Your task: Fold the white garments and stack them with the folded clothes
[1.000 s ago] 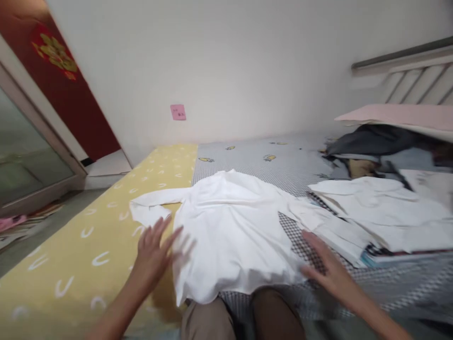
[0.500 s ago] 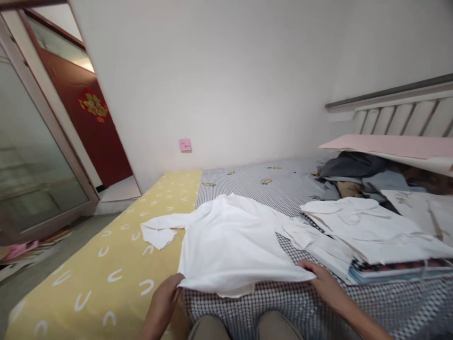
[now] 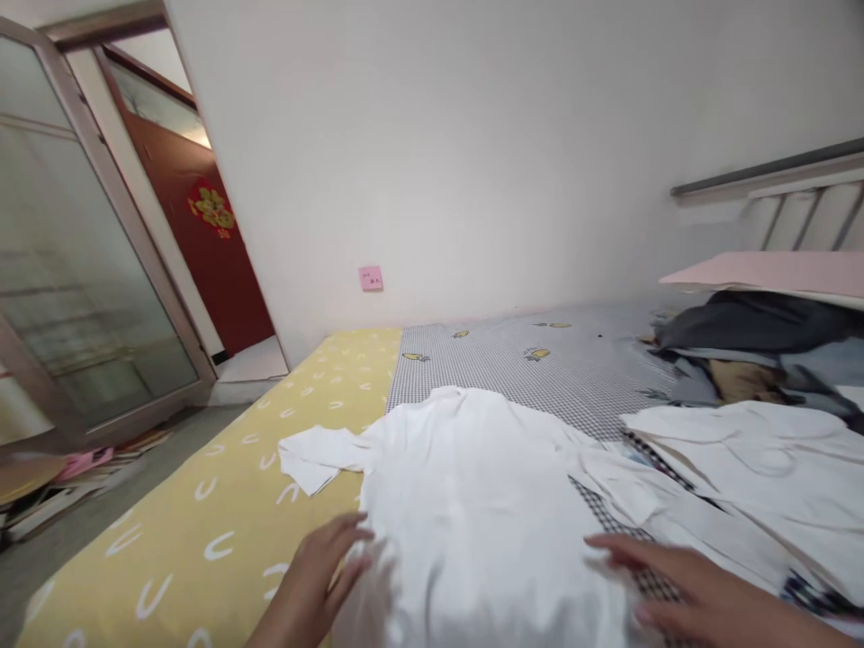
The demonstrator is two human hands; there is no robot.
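A white long-sleeved shirt point(image 3: 465, 486) lies spread on the bed, its collar away from me and its sleeves out to both sides. The lower part of the shirt is blurred and runs off the bottom of the view. At its left edge is my left hand point(image 3: 324, 571), fingers apart and holding nothing. My right hand point(image 3: 695, 585) hovers by the right edge, its fingers stretched out and a little smeared by motion. The left sleeve is bent over on itself on the yellow cover point(image 3: 222, 504).
Folded white clothes point(image 3: 762, 450) are stacked on the right, touching the shirt's right sleeve. Behind them is a heap of dark clothes point(image 3: 749, 324) under a pink board point(image 3: 776, 270). A pink note point(image 3: 371, 278) sticks to the wall. A glass door point(image 3: 87, 243) stands at left.
Both hands have let go of the shirt's hem and opened. The shirt's lower part has come down toward me, and the view has turned slightly left.
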